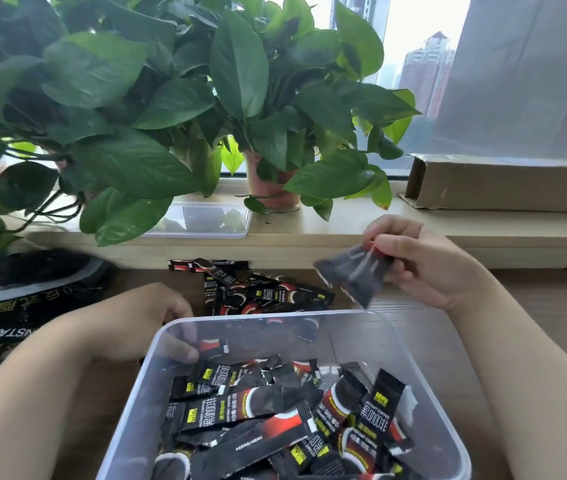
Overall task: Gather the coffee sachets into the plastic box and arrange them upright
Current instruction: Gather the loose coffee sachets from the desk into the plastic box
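Note:
A clear plastic box (427, 372) stands in front of me, holding several black and red coffee sachets (240, 410) that lie jumbled, mostly flat. A loose pile of sachets (268, 292) lies on the table just beyond the box. My right hand (424, 261) is raised above the box's far right corner, pinching a small bunch of sachets (354, 275), blurred by motion. My left hand (157, 317) rests at the box's far left wall, its fingers seen through the plastic touching a sachet (212, 346) there.
A large black coffee bag (8, 306) lies at the left. On the window sill stand leafy potted plants (171, 98), a clear plastic lid (205, 220) and a cardboard box (503, 185). Bare wooden table shows to the right of the box.

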`<action>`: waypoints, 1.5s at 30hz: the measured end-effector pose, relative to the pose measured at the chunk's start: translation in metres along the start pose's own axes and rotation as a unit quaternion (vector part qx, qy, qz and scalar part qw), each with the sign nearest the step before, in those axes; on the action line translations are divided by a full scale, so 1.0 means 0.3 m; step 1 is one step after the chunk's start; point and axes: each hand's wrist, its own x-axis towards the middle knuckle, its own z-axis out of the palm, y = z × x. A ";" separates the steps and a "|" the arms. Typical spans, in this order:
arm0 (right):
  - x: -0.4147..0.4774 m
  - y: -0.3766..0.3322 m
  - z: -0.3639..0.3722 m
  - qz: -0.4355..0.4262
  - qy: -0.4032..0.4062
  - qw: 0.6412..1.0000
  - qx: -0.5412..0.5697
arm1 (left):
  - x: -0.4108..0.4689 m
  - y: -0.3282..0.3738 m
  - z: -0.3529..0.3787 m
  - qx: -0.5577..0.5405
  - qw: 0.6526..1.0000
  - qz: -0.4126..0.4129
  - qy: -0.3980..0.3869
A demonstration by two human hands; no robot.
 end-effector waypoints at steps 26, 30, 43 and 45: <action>0.086 0.229 0.007 0.011 0.191 0.869 -0.456 | 0.056 0.017 0.027 -0.112 0.926 -0.003 0.362; 0.097 0.259 0.014 0.051 0.054 0.807 -0.585 | 0.142 -0.113 0.087 -0.031 0.975 0.028 0.217; 0.091 0.276 -0.011 0.047 0.099 0.830 -0.547 | 0.246 -0.139 0.129 0.048 0.963 0.159 0.212; 0.090 0.276 -0.009 0.045 0.116 0.839 -0.530 | 0.244 -0.132 0.126 0.049 0.960 0.162 0.222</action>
